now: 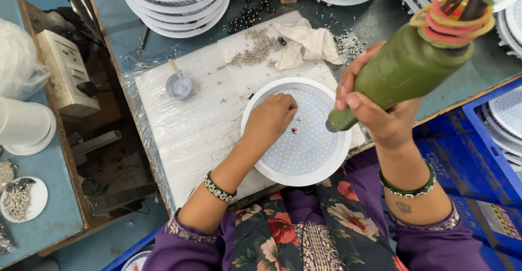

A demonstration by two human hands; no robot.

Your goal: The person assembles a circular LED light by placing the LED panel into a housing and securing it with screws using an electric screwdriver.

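Green electric screwdriver [405,67] nearest the lens, gripped in the right hand [375,105], tip hanging over a round white LED panel light [296,132].

Right-hand fingers are wrapped closed around the driver body; coloured rubber bands sit on its upper end. Left hand [270,119] rests on the panel face, fingertips pinched together, likely on a small screw, though too small to be sure. The panel lies on a white foam pad [190,124] at the near bench edge. Loose screws [255,50], a crumpled cloth [304,42] and a small dish [179,85] lie behind. Stacks of similar lights [174,1] stand further back. Judged progress: screw being placed, not yet driven; tip not touching the panel.
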